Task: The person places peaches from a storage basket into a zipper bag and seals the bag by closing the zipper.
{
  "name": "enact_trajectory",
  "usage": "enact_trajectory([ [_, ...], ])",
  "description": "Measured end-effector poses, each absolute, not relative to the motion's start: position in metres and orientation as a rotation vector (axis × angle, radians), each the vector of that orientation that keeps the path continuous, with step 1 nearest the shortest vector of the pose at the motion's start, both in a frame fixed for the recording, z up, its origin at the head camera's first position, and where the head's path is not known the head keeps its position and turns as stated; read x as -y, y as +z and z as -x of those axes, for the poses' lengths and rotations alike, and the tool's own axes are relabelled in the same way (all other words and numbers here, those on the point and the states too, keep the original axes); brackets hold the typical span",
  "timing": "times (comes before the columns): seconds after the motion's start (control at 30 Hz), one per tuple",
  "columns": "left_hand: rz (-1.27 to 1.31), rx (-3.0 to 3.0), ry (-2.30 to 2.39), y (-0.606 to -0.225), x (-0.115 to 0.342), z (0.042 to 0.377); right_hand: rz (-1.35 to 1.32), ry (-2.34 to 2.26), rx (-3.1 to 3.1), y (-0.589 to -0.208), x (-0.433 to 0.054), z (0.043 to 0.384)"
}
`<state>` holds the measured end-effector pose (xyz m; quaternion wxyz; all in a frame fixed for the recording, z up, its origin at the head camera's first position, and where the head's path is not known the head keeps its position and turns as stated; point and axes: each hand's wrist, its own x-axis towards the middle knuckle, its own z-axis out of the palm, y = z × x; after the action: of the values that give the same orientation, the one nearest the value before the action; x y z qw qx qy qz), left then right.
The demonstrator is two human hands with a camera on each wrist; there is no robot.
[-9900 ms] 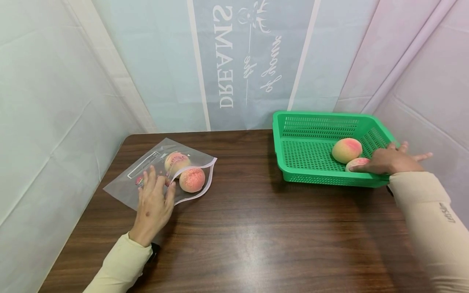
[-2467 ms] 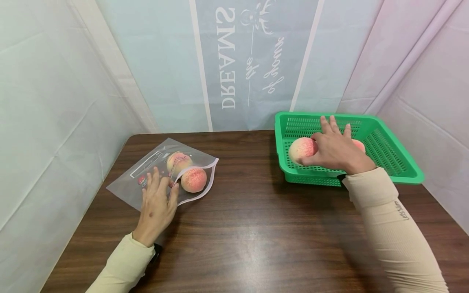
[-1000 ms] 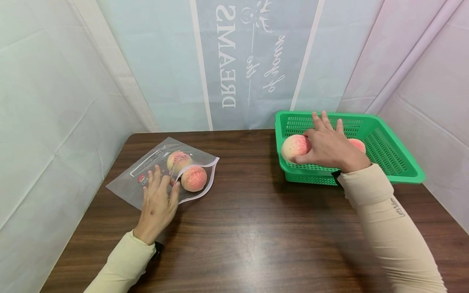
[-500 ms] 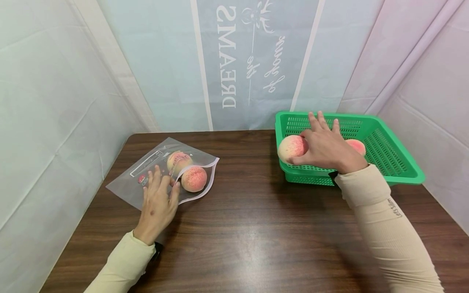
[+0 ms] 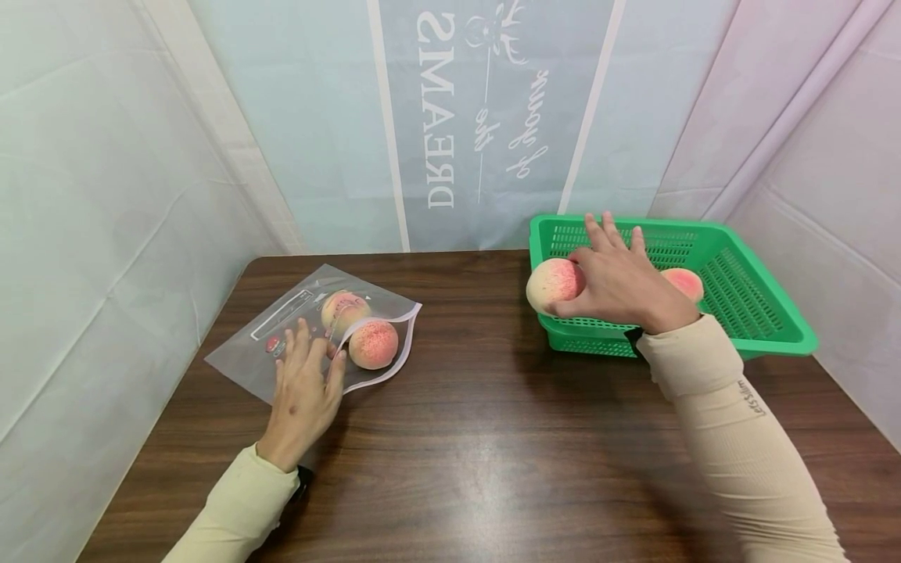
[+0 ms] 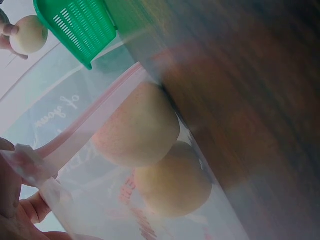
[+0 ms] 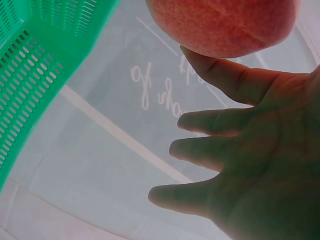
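Observation:
My right hand [image 5: 626,285] pinches a pink-and-cream peach [image 5: 549,286] between thumb and index finger, the other fingers spread out straight. In the head view this peach overlaps the left rim of the green basket [image 5: 767,270]; the right wrist view shows it raised beside the basket. Another peach [image 5: 686,283] lies inside, partly hidden by the hand. At the left, a clear zip bag [image 5: 242,361] lies on the table with its mouth spread. My left hand [image 5: 299,403] pinches the bag's zip edge [image 6: 30,162]. Two peaches, one near the mouth [image 5: 374,345] and one deeper [image 5: 342,306], sit in it.
The dark wooden table [image 5: 450,438] stretches between bag and basket. A printed cloth [image 5: 486,117] hangs behind its far edge, with pale sheets [image 5: 91,234] on both sides. The basket stands at the table's back right.
My right hand first reached into the basket's right end; now it has a peach and has carried it left to the left rim. The left hand and bag hold nearly still.

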<state>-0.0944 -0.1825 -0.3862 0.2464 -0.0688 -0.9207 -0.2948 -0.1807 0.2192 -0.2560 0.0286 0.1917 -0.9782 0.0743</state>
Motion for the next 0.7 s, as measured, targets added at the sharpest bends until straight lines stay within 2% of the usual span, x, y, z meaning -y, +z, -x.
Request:
enact_trajectory([
  [0.7,0.193,2.51,-0.791,-0.387,0.182,0.095,-0.623,0.246,3.009,-0.256,-0.205,0.179],
])
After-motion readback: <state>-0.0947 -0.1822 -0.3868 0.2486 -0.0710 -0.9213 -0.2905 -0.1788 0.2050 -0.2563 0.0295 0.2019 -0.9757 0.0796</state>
